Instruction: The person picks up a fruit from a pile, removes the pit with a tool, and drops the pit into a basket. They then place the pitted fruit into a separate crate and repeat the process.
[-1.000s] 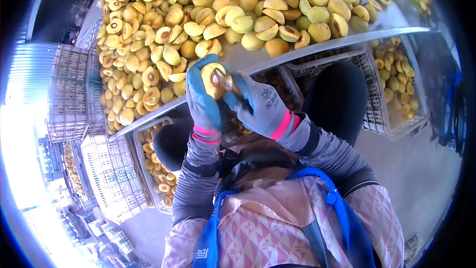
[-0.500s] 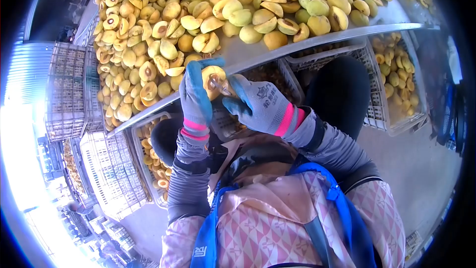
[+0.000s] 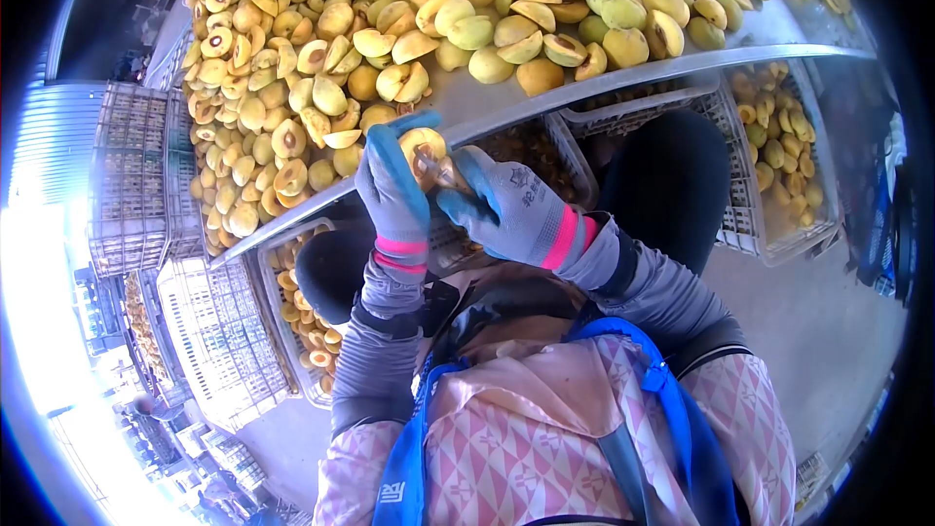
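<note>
A yellow fruit half (image 3: 423, 150) with a brown centre rests in my left hand (image 3: 394, 175), which wears a grey and blue glove with a pink cuff band. My right hand (image 3: 499, 200), gloved the same way, is closed around a small tool (image 3: 445, 173). The tool's metal end touches the middle of the cut face. Most of its handle is hidden by my fingers. Both hands are close together, just below the metal edge of the table (image 3: 623, 88), where many halved fruits (image 3: 331, 49) are heaped.
Under the table at the right stands a crate (image 3: 779, 161) of fruit halves, and another (image 3: 312, 331) is at the lower left. White crates (image 3: 219, 331) and stacked crates (image 3: 136, 180) stand further left. My knees (image 3: 667, 195) are under the table edge.
My left hand and wrist have tilted and shifted slightly to the right. The fruit half has turned a little in it, and my right hand has barely moved.
</note>
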The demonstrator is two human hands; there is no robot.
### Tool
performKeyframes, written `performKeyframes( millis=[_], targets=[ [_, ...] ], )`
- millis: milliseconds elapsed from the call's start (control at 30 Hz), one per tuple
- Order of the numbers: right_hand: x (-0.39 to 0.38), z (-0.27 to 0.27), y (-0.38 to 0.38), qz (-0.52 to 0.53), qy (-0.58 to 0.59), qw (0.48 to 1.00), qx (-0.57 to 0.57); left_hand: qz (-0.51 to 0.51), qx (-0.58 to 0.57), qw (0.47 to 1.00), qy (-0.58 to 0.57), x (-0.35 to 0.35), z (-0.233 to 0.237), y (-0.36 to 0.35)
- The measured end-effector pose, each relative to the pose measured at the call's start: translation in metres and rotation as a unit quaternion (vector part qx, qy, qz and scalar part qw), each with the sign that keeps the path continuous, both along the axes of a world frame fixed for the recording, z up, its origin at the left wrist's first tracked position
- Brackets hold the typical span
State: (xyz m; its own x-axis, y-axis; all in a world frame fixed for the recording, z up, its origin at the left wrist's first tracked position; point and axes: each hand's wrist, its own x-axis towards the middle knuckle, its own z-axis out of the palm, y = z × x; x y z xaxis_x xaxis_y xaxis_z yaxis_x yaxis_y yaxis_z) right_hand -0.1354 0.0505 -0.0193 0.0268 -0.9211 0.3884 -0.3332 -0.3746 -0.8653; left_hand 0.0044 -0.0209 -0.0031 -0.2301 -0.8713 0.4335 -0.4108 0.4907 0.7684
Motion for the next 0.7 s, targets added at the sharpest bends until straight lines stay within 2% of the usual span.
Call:
performKeyframes(
  millis=[67, 100, 167, 200, 267, 333, 400, 467, 500, 567, 600, 667, 700],
  targets=[
    [0.000, -0.001, -0.001, -0.026, 0.028, 0.999, -0.026, 0.028, -0.116, 0.984, -0.133, 0.003, -0.010, -0.003],
    [-0.001, -0.002, -0.001, -0.027, 0.053, 0.998, -0.028, 0.027, -0.115, 0.984, -0.133, 0.002, -0.005, -0.002],
    [-0.003, -0.002, -0.001, -0.028, 0.077, 0.996, -0.028, -0.072, 0.124, 0.988, -0.050, 0.001, 0.012, -0.001],
    [-0.003, -0.003, -0.001, -0.021, 0.082, 0.996, -0.031, -0.072, 0.124, 0.988, -0.050, 0.007, 0.006, -0.006],
    [-0.003, -0.003, 0.001, -0.013, 0.086, 0.996, -0.033, -0.047, -0.078, 0.977, -0.192, 0.023, -0.021, -0.019],
    [-0.003, 0.000, 0.003, 0.004, 0.093, 0.995, 0.026, -0.039, -0.058, 0.980, -0.186, 0.030, -0.033, -0.023],
    [-0.001, -0.007, 0.002, 0.001, 0.056, 0.998, -0.006, -0.032, -0.038, 0.983, -0.179, 0.030, -0.031, -0.020],
    [0.000, -0.008, 0.000, -0.004, 0.019, 0.999, -0.039, -0.006, -0.116, 0.968, -0.222, 0.016, -0.013, -0.010],
    [0.000, -0.007, 0.002, -0.007, 0.019, 0.999, -0.034, -0.007, -0.116, 0.968, -0.222, 0.013, -0.017, -0.009],
    [0.001, -0.005, 0.003, -0.009, 0.017, 0.999, -0.026, 0.013, 0.044, 0.999, -0.019, 0.013, -0.027, -0.008],
    [0.001, -0.005, 0.004, -0.009, 0.049, 0.999, -0.009, 0.013, 0.046, 0.999, -0.020, 0.015, -0.026, -0.008],
    [-0.001, -0.004, 0.005, -0.008, 0.083, 0.996, 0.007, -0.004, -0.119, 0.967, -0.226, 0.018, -0.021, -0.009],
    [-0.001, -0.003, 0.005, -0.004, 0.078, 0.997, 0.007, -0.004, -0.118, 0.967, -0.226, 0.019, -0.022, -0.009]
  ],
)
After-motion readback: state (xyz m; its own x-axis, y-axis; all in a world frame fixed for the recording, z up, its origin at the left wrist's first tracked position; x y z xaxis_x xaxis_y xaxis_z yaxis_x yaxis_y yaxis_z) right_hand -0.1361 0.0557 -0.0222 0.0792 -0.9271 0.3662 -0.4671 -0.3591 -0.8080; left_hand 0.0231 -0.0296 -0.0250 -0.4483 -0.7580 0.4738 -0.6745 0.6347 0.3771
